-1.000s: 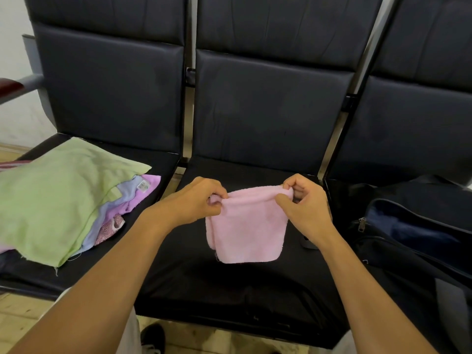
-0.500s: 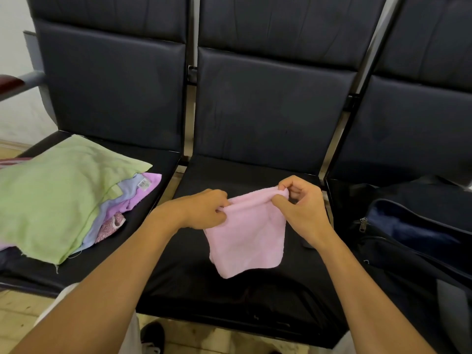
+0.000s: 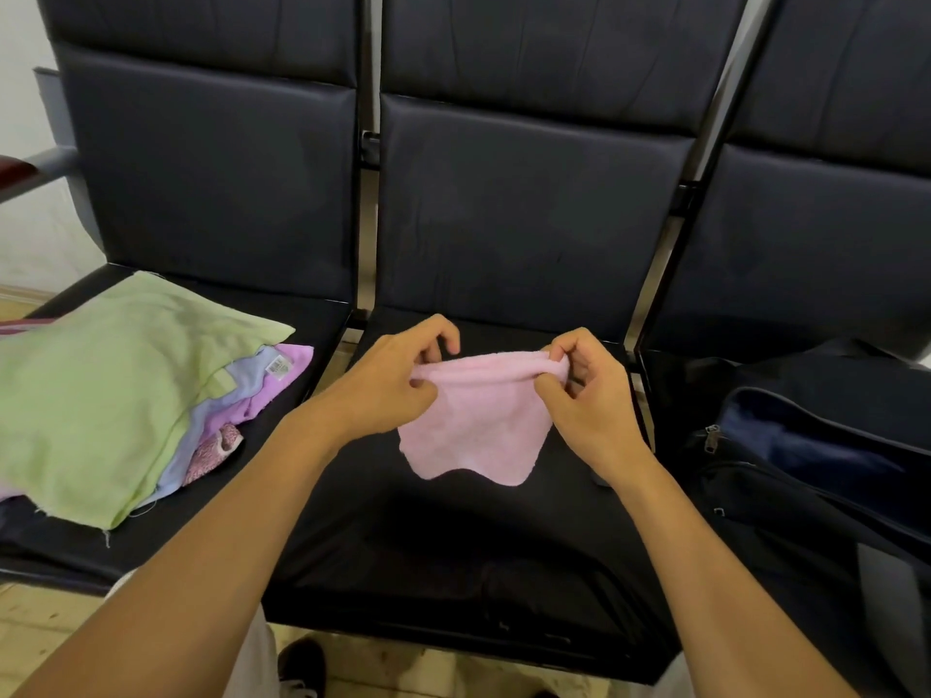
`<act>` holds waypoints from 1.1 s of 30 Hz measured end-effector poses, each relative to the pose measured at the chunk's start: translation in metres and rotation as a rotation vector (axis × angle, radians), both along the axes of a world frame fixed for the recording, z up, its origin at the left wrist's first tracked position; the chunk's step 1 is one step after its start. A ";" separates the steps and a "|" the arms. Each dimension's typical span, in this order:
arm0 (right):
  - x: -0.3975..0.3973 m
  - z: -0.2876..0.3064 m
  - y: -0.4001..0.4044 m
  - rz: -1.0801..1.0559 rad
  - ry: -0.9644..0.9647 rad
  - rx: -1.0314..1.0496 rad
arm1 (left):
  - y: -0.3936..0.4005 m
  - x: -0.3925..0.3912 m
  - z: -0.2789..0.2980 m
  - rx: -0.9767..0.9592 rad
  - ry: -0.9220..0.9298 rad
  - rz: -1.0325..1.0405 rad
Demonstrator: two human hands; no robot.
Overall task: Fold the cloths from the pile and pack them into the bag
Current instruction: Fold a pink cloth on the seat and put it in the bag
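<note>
A small pink cloth (image 3: 476, 425) hangs over the middle black seat, folded along its top edge. My left hand (image 3: 398, 377) pinches its top left corner and my right hand (image 3: 587, 390) pinches its top right corner. The lower edge of the cloth is wavy and hangs free just above the seat. The pile of cloths (image 3: 111, 390) lies on the left seat, a light green one on top, with blue, purple and patterned pink ones under it. The dark bag (image 3: 816, 460) sits unzipped on the right seat, its navy lining showing.
Three joined black seats (image 3: 453, 561) with tall backrests fill the view. A metal armrest (image 3: 30, 166) sticks out at the far left. Tiled floor and a dark shoe (image 3: 302, 659) show below the front edge of the seat.
Both hands have lifted the pink cloth slightly and drawn its top edge taut between them. Its lower edge has risen and now hangs wavy.
</note>
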State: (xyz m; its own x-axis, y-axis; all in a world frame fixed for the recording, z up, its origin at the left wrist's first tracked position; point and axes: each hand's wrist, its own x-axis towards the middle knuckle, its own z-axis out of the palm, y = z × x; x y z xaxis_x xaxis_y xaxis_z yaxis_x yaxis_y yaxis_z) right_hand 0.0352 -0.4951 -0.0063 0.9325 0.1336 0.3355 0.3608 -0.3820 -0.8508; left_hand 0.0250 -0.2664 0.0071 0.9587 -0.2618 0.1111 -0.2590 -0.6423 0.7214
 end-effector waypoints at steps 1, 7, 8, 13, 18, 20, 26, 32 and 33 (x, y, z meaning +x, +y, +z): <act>-0.001 0.000 0.001 0.029 -0.003 0.006 | -0.002 -0.001 -0.002 0.039 0.024 -0.020; -0.004 0.002 0.010 0.071 -0.080 0.047 | -0.011 -0.002 -0.008 0.111 0.084 -0.066; -0.004 0.003 0.011 0.056 -0.099 0.064 | -0.012 -0.002 -0.008 0.082 0.096 -0.074; -0.006 0.005 0.011 0.031 -0.142 0.133 | -0.022 -0.005 -0.014 0.031 0.003 -0.042; -0.007 0.006 0.010 0.041 -0.122 0.177 | -0.043 -0.003 -0.024 -0.048 -0.061 -0.111; -0.008 0.005 0.010 0.053 -0.116 0.148 | -0.048 -0.001 -0.027 -0.092 -0.033 -0.115; -0.003 0.001 0.006 0.059 -0.113 0.133 | -0.049 0.000 -0.023 -0.093 -0.031 -0.090; -0.003 -0.001 0.006 0.075 -0.060 0.080 | -0.041 0.000 -0.017 -0.001 0.026 -0.069; -0.004 -0.001 0.006 0.095 -0.055 0.068 | -0.040 -0.001 -0.016 0.019 0.025 -0.076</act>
